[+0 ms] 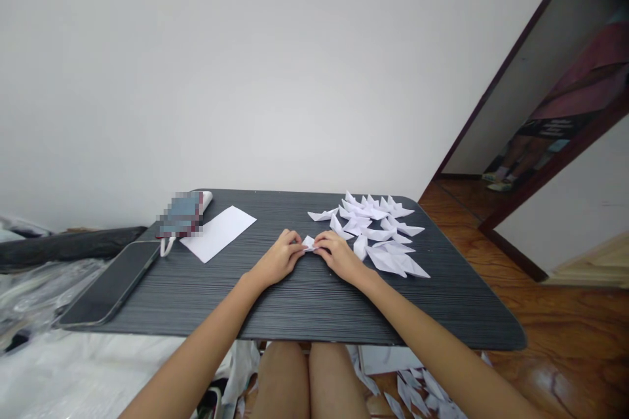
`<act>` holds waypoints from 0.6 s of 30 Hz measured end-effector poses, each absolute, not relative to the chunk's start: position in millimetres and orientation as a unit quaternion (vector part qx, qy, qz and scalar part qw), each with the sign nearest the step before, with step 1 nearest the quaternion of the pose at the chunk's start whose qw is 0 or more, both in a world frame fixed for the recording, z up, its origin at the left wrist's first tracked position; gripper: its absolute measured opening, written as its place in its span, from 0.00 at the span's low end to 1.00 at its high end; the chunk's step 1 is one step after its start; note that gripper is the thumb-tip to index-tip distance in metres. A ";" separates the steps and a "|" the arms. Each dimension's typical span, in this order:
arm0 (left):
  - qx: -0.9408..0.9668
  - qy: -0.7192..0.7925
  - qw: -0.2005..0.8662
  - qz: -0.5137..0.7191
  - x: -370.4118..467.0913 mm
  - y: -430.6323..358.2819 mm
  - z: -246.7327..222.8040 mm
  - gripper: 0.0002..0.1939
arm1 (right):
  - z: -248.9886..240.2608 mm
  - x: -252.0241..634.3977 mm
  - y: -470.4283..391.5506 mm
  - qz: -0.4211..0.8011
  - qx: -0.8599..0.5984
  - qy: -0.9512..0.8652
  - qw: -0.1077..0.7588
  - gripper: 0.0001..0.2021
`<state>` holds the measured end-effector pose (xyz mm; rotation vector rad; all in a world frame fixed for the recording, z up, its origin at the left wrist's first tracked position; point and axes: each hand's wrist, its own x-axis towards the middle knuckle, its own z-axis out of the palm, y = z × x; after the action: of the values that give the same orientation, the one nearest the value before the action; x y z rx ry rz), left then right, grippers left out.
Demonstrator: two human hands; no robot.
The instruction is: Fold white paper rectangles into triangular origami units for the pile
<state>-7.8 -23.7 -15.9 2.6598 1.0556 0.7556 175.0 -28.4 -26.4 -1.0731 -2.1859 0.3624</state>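
While both hands, left hand and right hand, pinch the small folded paper at mid-surface, left of the finished paper boats, creases should be pressed flat and aligned.

The fingers of the left hand and right hand are covering most of the small folded paper, so its shape is staying unclear. A blurred patch is hiding an object at the far left of the table. The person in the doorway is being cut off by the frame's right edge. Paper scraps on the near floor are running out of view.
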 end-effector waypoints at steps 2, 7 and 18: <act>0.876 0.388 0.107 0.266 -7.3 -20.0 -18.2 0.12 | -25.8 174.1 -24.9 0.156 -0.432 -0.820 0.341 0.07; 0.808 0.492 0.174 0.275 -6.8 -10.5 -17.9 0.08 | -22.2 172.7 -14.5 0.182 -0.503 -0.783 0.318 0.04; 0.784 0.557 0.242 0.127 -0.5 12.4 -3.0 0.07 | -17.7 171.7 -3.5 0.228 -0.557 -0.759 0.248 0.03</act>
<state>-0.5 12.4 -3.0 2.1443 1.5219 0.3473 171.7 -3.5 -17.7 -1.5189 -2.0688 0.6218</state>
